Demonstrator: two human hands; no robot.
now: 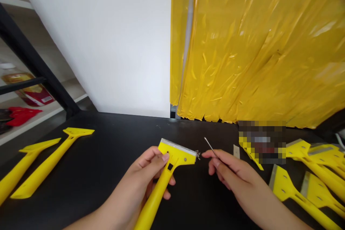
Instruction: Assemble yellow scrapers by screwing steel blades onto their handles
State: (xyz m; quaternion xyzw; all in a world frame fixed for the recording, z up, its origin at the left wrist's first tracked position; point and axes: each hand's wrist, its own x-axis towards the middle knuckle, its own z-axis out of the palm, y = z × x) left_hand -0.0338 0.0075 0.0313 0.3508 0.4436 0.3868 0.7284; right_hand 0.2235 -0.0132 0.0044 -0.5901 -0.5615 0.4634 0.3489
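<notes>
My left hand (149,167) grips a scraper (161,184) by its head and neck, thumb on the face and fingers curled behind. The scraper is held over the table (115,147), tilted, with its head away from me. My right hand (235,172) pinches a thin driver (210,147) between thumb and fingers; its tip points up and away, well clear of the scraper.

On the head, a blade (179,147) lies along the front edge. I see a screw (185,159) seated on the right side, while the hole (168,152) on the left, just by the thumb, looks bare. I'd judge this one about half fastened: blade in place, one side secured, the other side left. How tight that screw is, I can't tell.

Just past the head's right corner I make out a small heap of screws (198,155).

Farther out on the right, several scrapers (284,183) lie grouped, some showing a metal edge; I take those as done or nearly so. On the left lie two more scrapers (47,165), with no metal edge that I can see, so I'd count them as unstarted.
</notes>
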